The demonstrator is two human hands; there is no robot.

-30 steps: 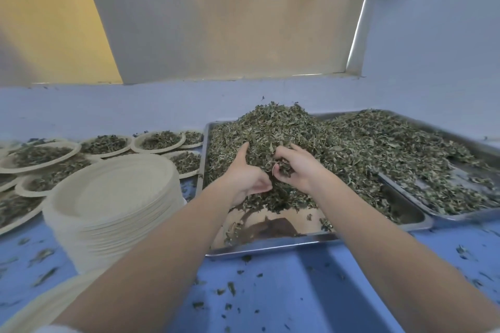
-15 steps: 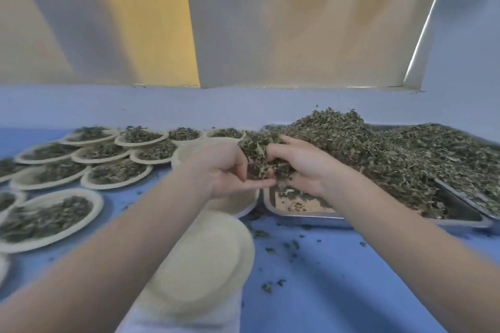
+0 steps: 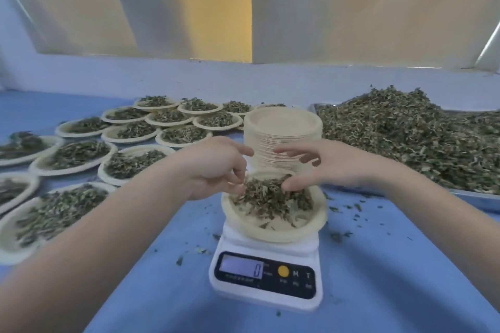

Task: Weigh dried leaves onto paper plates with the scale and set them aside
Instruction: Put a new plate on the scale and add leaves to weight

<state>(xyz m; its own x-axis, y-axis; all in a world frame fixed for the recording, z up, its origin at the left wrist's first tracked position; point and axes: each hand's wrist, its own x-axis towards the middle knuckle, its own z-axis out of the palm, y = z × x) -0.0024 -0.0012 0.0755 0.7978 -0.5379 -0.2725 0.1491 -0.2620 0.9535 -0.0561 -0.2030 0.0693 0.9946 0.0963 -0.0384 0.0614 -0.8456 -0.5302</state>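
Leaves (image 3: 270,194) now on scale plate (image 3: 273,232)

Bright, even daylight, soft and diffuse, w/ a thin glare strip at the far right edge. Shadows faint on the blue tabletop (image 3: 151,292). Wide-angle bend pulls wall lines toward the corners. Overall soft focus; forearms at the bottom blurred, white digital scale (image 3: 266,276) display fairly legible.

The white plastic scale (image 3: 266,273) looked smooth, its black display panel glossy. The cream paper plate (image 3: 273,227) on it was matt; the dried green leaves (image 3: 270,197) looked rough and crinkled. The blue surface (image 3: 392,265) appeared smooth and matt.
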